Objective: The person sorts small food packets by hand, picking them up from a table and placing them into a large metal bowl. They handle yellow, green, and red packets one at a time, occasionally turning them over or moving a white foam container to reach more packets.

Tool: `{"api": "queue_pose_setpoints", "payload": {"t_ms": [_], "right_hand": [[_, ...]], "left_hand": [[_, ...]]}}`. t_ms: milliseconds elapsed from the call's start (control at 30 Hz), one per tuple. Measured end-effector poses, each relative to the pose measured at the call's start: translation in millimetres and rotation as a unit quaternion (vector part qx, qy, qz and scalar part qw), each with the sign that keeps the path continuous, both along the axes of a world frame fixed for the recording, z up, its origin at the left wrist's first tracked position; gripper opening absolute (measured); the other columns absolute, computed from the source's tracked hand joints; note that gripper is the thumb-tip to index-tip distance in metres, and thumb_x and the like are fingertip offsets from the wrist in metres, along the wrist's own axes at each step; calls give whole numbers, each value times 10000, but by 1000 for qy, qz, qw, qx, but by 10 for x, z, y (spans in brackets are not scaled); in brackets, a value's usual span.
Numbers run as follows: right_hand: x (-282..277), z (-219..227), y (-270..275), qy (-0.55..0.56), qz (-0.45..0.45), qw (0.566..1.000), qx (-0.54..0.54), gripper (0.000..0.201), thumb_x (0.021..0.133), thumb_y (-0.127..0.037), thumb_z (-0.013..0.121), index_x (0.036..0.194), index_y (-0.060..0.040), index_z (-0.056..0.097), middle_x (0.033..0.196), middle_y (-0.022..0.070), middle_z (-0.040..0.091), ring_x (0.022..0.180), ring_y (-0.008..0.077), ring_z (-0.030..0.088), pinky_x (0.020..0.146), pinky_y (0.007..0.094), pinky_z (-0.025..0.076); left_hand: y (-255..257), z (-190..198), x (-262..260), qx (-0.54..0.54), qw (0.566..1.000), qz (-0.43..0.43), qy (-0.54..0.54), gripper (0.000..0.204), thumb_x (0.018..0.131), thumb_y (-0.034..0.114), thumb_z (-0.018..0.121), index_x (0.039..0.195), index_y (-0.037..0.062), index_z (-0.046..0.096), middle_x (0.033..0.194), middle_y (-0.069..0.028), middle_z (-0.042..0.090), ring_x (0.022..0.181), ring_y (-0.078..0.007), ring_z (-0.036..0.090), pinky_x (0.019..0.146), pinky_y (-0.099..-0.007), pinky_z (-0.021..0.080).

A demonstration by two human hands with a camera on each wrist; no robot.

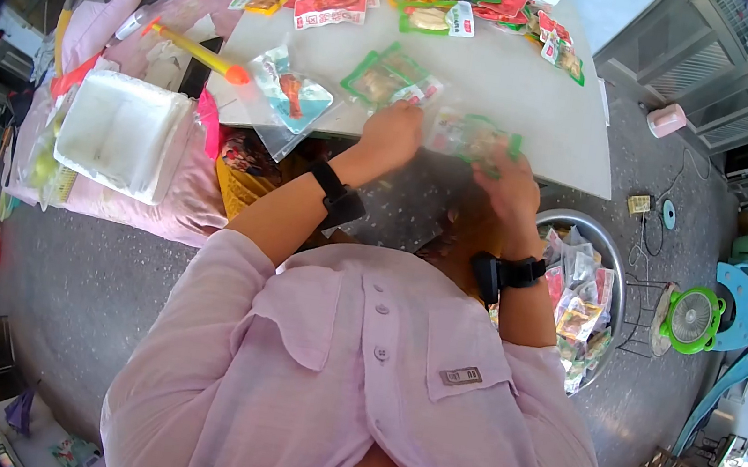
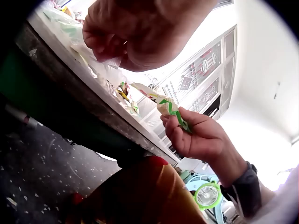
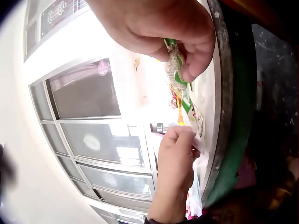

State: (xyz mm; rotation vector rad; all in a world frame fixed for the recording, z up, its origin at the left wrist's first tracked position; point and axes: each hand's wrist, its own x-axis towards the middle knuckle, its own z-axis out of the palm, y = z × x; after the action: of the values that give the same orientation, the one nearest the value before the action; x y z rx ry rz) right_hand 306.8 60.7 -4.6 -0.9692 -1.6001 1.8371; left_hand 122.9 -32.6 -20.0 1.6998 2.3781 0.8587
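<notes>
My right hand (image 1: pixel 512 186) grips a green-edged snack packet (image 1: pixel 476 138) by its right end, just above the table's front edge. In the right wrist view the packet (image 3: pixel 174 70) sits between thumb and curled fingers. To its left, my left hand (image 1: pixel 391 137) has its fingers curled together, and in the left wrist view they pinch a whitish, see-through piece of plastic (image 2: pixel 112 63). Beyond the left hand, green-edged packets (image 1: pixel 380 78) lie on the table, blurred. Further left lies a clear bag with a blue-white packet (image 1: pixel 290 95), partly over the table edge.
Many red, yellow and green packets (image 1: pixel 338 7) are heaped along the back of the white table (image 1: pixel 540 123). A metal basin (image 1: pixel 616 294) full of packets stands at lower right. A white foam box (image 1: pixel 123 130) and a yellow stick with orange ends (image 1: pixel 195 49) lie at left.
</notes>
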Motion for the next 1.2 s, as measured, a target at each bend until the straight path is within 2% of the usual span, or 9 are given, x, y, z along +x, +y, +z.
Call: {"api": "queue_pose_setpoints", "payload": {"t_ms": [100,200,600,633,667,733,933,1033,1200], "right_hand": [[-81,81,6,78,-18,980,-184,312,812,-190,505,1090,-72,423,975,63,453,828,188,472,684,300,428],[-182,-69,17,106,-57,978,-170,193,836,-203,463,965,-59,462,833,47,540,684,156,535,577,267,449],[-620,-245,-149,250,-36,924,-288,207,849,-178,430,1026,-72,441,904,57,523,794,175,513,654,314,450],[-641,-310,-109,166,18,983,-75,199,841,-159,434,1017,-65,448,895,56,523,783,171,515,643,308,451],[-670,-444,-47,73,71,985,142,192,834,-140,437,1007,-59,455,885,55,524,771,166,517,633,303,452],[-737,-595,35,3,137,943,305,171,816,-103,442,975,-47,472,863,54,523,745,154,518,604,290,451],[-694,-246,16,-95,218,938,253,171,785,-49,412,919,-9,508,816,62,531,706,136,520,563,266,445],[-778,-343,-23,27,151,943,295,204,786,-47,392,941,7,513,824,78,540,731,157,524,608,263,441],[-999,-32,-102,-32,98,989,106,218,793,-49,387,963,4,512,841,91,544,756,199,527,657,259,426]], "left_hand": [[-11,-11,1,69,997,-14,-19,129,734,123,440,759,5,486,795,-172,510,733,-347,504,623,-413,416],[-29,54,37,96,995,-10,-33,117,740,112,435,746,7,486,785,-167,514,726,-344,504,627,-407,417],[-42,95,94,112,980,-46,158,66,622,87,513,672,47,498,764,-98,515,711,-280,518,581,-403,432],[-37,71,104,142,975,-52,164,65,613,81,511,666,46,501,759,-96,510,702,-277,513,566,-389,423],[-29,49,114,173,968,-57,170,65,603,76,510,660,44,504,753,-94,504,694,-274,508,552,-375,413],[-35,55,129,207,960,-62,176,100,591,70,509,686,41,516,783,-94,504,699,-269,500,551,-362,401],[-115,118,142,205,961,-62,176,238,586,70,516,820,32,538,924,-107,518,805,-275,489,665,-379,390],[-105,112,146,234,955,-73,170,193,579,64,525,768,30,537,901,-108,522,843,-281,486,707,-380,386],[-69,45,120,264,950,-85,141,138,560,49,541,695,22,526,855,-108,529,849,-284,489,719,-381,381]]}}
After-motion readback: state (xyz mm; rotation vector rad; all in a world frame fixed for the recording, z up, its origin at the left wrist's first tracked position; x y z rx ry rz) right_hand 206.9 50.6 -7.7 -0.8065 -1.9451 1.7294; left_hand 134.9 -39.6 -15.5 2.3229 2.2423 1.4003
